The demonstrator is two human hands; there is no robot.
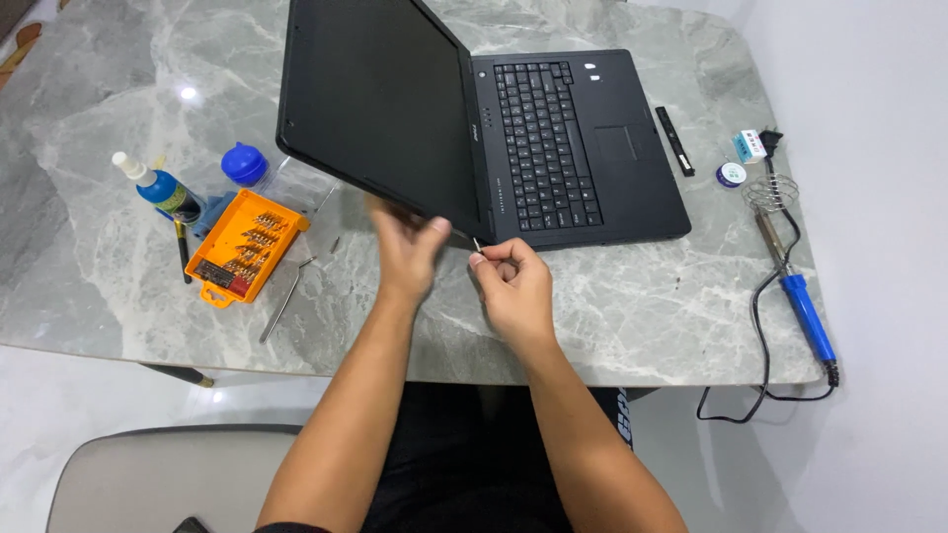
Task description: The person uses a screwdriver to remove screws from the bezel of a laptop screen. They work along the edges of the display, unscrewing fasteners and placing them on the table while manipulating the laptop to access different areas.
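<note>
Right hand [513, 286] pinches a thin metal tool [477, 244], probably a small screwdriver, tip at the black laptop [583, 148]'s near left corner. Left hand [405, 242], fingers curled, grips the lid's lower edge there. Orange bit case [247, 242] lies left of the laptop.

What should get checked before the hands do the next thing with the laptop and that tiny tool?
1. Left hand steadies the laptop lid edge: ok.
2. Right hand has a pinch grip on the thin tool: ok.
3. Tool tip sits in the hinge corner: cannot tell, too small.
4. Laptop rests fully on the table: ok.
5. Orange bit case lies open within reach: ok.
6. Soldering iron cool: cannot tell.
</note>
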